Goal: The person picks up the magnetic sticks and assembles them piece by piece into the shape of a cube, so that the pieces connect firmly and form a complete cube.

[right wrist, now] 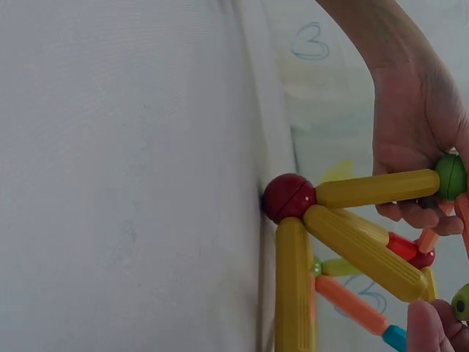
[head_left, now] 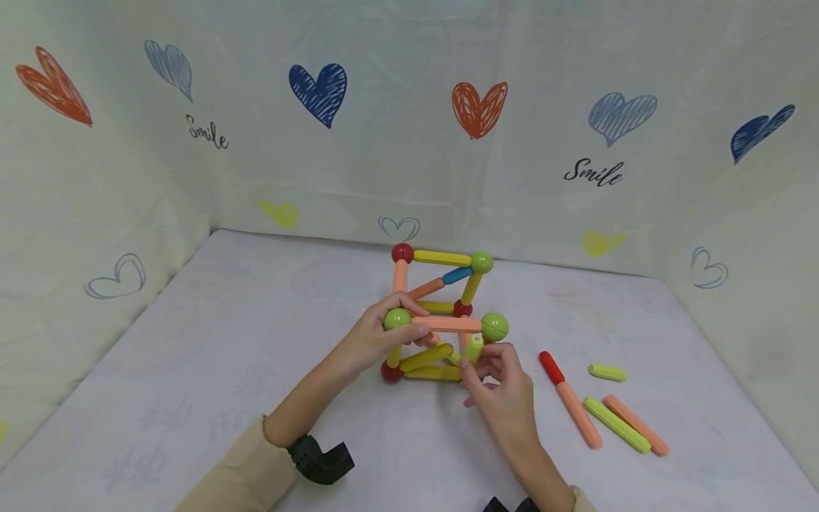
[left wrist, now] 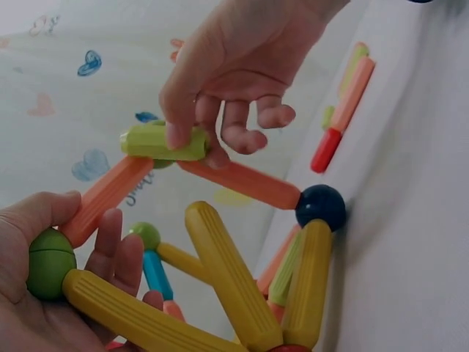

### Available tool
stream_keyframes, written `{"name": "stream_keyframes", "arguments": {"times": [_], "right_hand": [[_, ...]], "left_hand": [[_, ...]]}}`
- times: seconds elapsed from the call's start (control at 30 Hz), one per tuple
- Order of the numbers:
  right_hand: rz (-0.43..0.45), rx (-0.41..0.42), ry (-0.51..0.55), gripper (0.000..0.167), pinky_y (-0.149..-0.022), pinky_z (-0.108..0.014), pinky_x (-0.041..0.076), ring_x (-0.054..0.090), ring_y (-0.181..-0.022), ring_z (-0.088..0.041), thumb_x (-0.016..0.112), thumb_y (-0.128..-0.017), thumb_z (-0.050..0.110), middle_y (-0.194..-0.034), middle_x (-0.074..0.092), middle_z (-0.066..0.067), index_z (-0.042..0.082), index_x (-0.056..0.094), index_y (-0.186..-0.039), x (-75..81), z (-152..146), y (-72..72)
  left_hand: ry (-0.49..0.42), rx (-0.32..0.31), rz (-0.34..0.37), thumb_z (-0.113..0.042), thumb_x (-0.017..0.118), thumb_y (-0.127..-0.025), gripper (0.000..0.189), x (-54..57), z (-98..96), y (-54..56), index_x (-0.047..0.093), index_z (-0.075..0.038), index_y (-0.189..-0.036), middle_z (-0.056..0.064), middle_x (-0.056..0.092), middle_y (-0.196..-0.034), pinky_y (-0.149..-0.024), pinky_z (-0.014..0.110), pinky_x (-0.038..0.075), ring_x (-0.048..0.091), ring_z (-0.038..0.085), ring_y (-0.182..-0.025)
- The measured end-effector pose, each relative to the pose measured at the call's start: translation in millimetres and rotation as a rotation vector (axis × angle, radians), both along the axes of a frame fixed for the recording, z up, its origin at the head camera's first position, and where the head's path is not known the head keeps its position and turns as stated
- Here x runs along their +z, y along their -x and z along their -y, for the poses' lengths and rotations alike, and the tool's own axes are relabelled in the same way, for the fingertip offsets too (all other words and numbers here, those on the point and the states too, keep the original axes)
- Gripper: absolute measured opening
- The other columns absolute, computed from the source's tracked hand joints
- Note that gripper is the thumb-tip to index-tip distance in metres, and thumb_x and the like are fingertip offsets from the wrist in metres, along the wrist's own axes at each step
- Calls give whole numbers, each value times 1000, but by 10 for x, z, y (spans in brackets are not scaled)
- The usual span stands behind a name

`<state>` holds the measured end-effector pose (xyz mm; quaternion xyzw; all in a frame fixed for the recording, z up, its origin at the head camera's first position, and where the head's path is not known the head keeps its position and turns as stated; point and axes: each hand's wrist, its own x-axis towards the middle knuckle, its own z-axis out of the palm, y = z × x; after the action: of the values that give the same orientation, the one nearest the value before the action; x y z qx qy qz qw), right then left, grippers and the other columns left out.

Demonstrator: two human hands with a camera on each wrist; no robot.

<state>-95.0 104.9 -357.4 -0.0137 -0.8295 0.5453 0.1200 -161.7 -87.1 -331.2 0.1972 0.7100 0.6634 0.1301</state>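
A frame of magnetic sticks and balls (head_left: 438, 258) stands on the table. My left hand (head_left: 374, 334) grips its near left corner, fingers and thumb around a green ball (left wrist: 51, 264) and the end of an orange stick (head_left: 448, 325). Between thumb and fingers, my right hand (head_left: 508, 387) pinches a short light-green stick (left wrist: 165, 141) beside the near right green ball (head_left: 495, 326). A yellow stick (left wrist: 231, 275) slants up from the lower red ball (right wrist: 289, 197), its upper end free. Below the right hand's corner sits a dark blue ball (left wrist: 320, 207).
To the right lie loose sticks: a red stick (head_left: 552, 368) end to end with an orange one (head_left: 579, 415), a short light-green stick (head_left: 608, 372), a longer green stick (head_left: 616, 424) and an orange stick (head_left: 636, 424). A cloth with printed hearts hangs behind the table.
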Motion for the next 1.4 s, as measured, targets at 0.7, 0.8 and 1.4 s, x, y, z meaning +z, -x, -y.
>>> {"name": "stream_keyframes", "arguments": {"times": [0.7, 0.8, 1.4], "right_hand": [[-141, 7, 59, 31, -53, -26, 53, 67, -68, -21, 69, -82, 4, -84, 71, -11, 4, 57, -110, -5, -60, -26], [-144, -6, 34, 31, -53, -24, 53, 69, -70, -24, 68, -82, 4, -86, 72, -11, 3, 59, -112, -24, -54, -23], [99, 32, 161, 29, -54, -28, 54, 67, -58, -17, 58, -91, 32, -71, 70, -12, 5, 65, -100, -26, -65, 42]], "left_hand": [[6, -2, 1, -15, 61, -90, 22, 4, -13, 1, 54, -6, -109, 30, 62, -102, -77, 24, 51, 62, 17, -81], [7, -4, -6, -15, 61, -90, 22, 8, -13, -2, 54, -6, -109, 30, 63, -102, -78, 25, 51, 62, 17, -82], [4, 11, -12, -15, 61, -90, 21, -4, -7, -8, 54, -7, -108, 29, 64, -102, -90, 49, 47, 62, 31, -91]]}}
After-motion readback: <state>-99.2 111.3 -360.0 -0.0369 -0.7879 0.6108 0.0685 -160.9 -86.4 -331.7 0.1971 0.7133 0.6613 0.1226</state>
